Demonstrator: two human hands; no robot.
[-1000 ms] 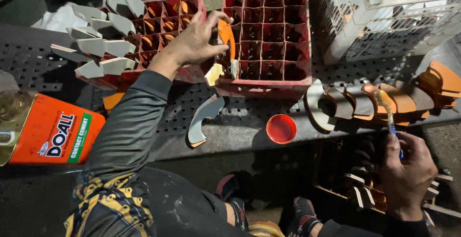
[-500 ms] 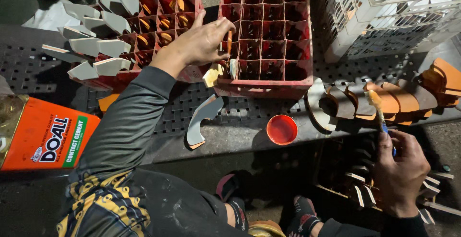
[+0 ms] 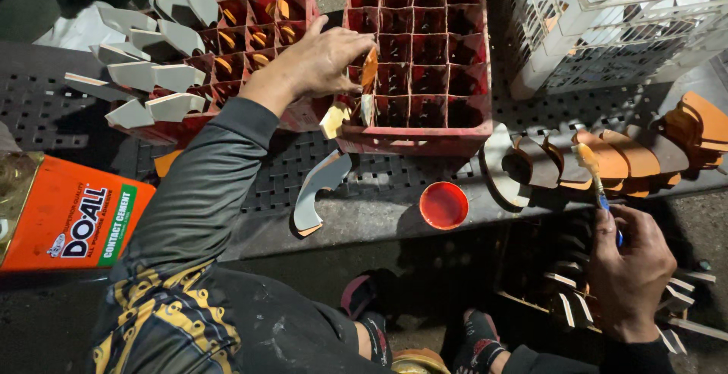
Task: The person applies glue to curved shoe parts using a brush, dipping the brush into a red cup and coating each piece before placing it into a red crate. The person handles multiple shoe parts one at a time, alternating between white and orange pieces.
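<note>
My left hand [image 3: 322, 59] reaches across to a red plastic crate [image 3: 455, 135] and holds an orange curved piece [image 3: 369, 67] upright in one of its front-left compartments. A second pale piece [image 3: 334, 120] leans at the crate's corner just below that hand. My right hand [image 3: 629, 268] is low at the right, closed on a small glue-tipped brush [image 3: 595, 177] that points up toward a row of overlapping orange and brown curved pieces [image 3: 607, 158]. A grey-white curved piece [image 3: 318, 188] lies on the perforated bench [image 3: 273, 173] in front of the crate.
A second red crate [image 3: 250, 21] at left holds orange pieces, with several white pieces [image 3: 144, 78] fanned on its edge. A round red lid [image 3: 444, 205] sits on the bench front. An orange adhesive can [image 3: 68, 222] stands at left; a white crate [image 3: 607, 33] at back right.
My left hand has pushed the orange piece further down into the crate compartment. My right hand with the brush has shifted slightly left and down, away from the row of pieces.
</note>
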